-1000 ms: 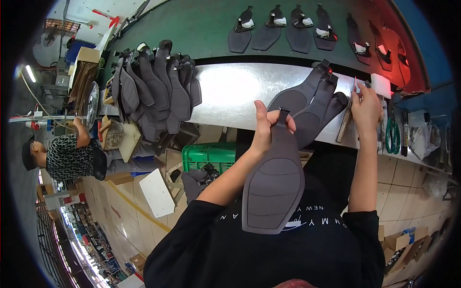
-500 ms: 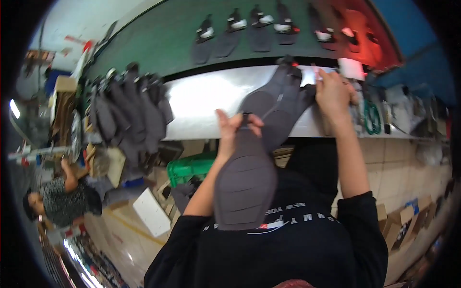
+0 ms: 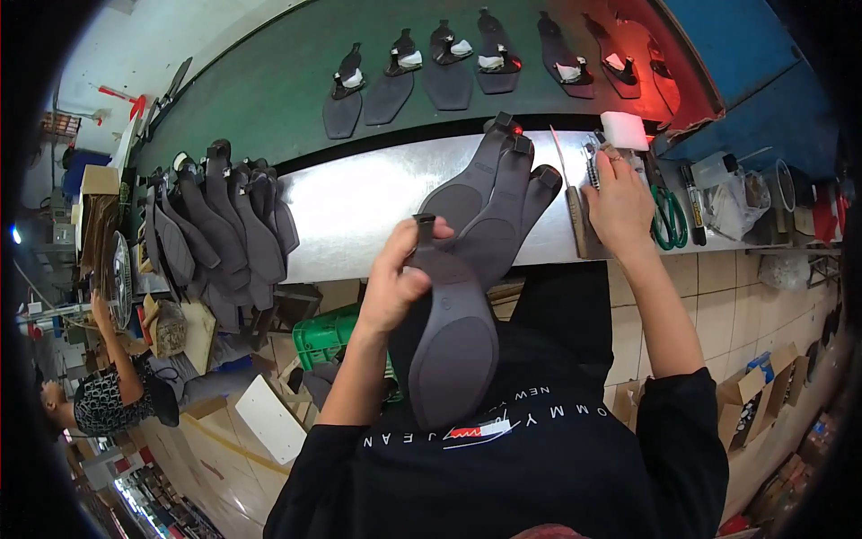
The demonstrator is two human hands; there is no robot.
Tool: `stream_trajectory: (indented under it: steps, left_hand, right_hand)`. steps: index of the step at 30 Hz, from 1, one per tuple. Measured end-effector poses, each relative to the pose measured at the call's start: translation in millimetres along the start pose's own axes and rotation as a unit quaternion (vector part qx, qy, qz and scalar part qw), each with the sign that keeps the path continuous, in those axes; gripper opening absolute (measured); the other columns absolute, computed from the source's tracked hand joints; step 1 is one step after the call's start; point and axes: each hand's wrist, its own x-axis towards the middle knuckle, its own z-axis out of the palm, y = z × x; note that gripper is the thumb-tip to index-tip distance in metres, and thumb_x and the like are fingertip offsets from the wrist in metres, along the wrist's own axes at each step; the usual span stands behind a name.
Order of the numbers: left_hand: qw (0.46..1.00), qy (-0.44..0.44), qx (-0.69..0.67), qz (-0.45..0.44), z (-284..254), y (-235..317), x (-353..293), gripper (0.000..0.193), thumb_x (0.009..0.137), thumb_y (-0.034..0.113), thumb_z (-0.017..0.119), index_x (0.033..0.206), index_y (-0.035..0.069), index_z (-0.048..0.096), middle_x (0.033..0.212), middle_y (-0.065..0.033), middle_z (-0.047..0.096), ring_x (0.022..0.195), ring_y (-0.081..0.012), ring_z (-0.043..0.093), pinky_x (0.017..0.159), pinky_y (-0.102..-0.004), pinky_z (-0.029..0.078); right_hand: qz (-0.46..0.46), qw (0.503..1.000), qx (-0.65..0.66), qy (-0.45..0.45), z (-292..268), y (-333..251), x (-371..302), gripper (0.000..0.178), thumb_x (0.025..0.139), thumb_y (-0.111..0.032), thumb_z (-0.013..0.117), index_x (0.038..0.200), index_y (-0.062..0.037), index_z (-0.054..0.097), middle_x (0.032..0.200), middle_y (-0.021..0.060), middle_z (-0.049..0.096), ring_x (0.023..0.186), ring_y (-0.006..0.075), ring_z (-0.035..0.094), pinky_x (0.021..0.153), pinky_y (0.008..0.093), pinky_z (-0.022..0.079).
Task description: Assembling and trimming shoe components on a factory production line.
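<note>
In the head view, the left hand (image 3: 391,292) grips a gray sole (image 3: 453,355) by its thin end, with fingers bent around it near the black tip. The sole hangs in front of the black shirt (image 3: 530,476), wide end down. A second ago, its side with lines across it showed. Now it has been turned, so the side with a plain oval can be seen. The right hand (image 3: 622,205) stays by the small tools on the metal table (image 3: 359,193). Its fingers are bent, but it is hard to see if they hold anything. A pick (image 3: 576,216) lies just left of that hand, and green scissors (image 3: 667,225) lie to its right. More soles (image 3: 492,211) lie between the hands.
</note>
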Motion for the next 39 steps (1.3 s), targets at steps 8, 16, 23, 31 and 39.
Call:
stream_trajectory:
  steps: [8, 16, 23, 31, 39]
  left_hand:
    - [0.895, -0.013, -0.397, -0.206, 16.3, 6.7, 2.5, 0.032, 0.087, 0.032, 0.06, 0.104, 0.005, 0.055, 0.106, -0.0141, 0.061, 0.097, -0.0187, 0.06, 0.082, -0.0314, 0.05]
    - [0.959, 0.023, -0.211, -0.187, -28.8, -7.0, 42.7, 0.045, 0.09, 0.044, 0.052, 0.072, 0.004, 0.059, 0.071, -0.0052, 0.061, 0.062, -0.0127, 0.053, 0.059, -0.0253, 0.042]
    - [0.927, 0.088, -0.237, -0.276, 3.5, -10.3, 9.1, 0.071, 0.095, 0.062, 0.032, 0.068, 0.002, 0.058, 0.067, -0.0074, 0.059, 0.066, -0.0167, 0.055, 0.067, -0.0263, 0.043]
    - [0.946, 0.125, -0.168, -0.248, 16.5, -18.1, -1.8, 0.077, 0.097, 0.062, 0.026, 0.063, 0.0, 0.057, 0.063, -0.0089, 0.057, 0.065, -0.0166, 0.055, 0.066, -0.0278, 0.041]
    - [0.951, 0.117, -0.143, -0.249, 14.4, -23.3, -4.0, 0.082, 0.096, 0.064, 0.023, 0.061, -0.002, 0.057, 0.06, -0.0086, 0.056, 0.06, -0.0158, 0.053, 0.062, -0.0278, 0.04]
  right_hand:
    - [0.021, 0.982, 0.178, 0.056, -9.0, 0.4, 9.2, 0.051, 0.074, -0.009, 0.059, 0.124, -0.0038, 0.054, 0.116, 0.0229, 0.052, 0.103, 0.0413, 0.056, 0.085, 0.0452, 0.048]
    - [0.061, 0.737, 0.644, -0.197, -57.8, -80.3, -19.0, 0.043, 0.091, -0.007, 0.054, 0.133, -0.0054, 0.051, 0.089, 0.0004, 0.056, 0.074, 0.0057, 0.052, 0.068, 0.0217, 0.045]
    - [0.038, 0.633, 0.71, -0.307, -41.8, -130.9, -51.4, 0.051, 0.089, -0.005, 0.058, 0.138, -0.0065, 0.046, 0.083, -0.001, 0.057, 0.062, 0.0034, 0.048, 0.057, 0.0198, 0.042]
    - [0.059, 0.611, 0.714, -0.336, -32.7, -137.4, -58.2, 0.051, 0.088, -0.006, 0.06, 0.137, -0.0074, 0.047, 0.073, -0.0021, 0.056, 0.056, 0.0026, 0.044, 0.051, 0.0196, 0.033]
    - [0.079, 0.587, 0.728, -0.344, -34.1, -136.2, -59.7, 0.052, 0.087, -0.007, 0.061, 0.137, -0.0072, 0.047, 0.08, -0.0012, 0.062, 0.054, 0.0019, 0.045, 0.049, 0.0187, 0.034]
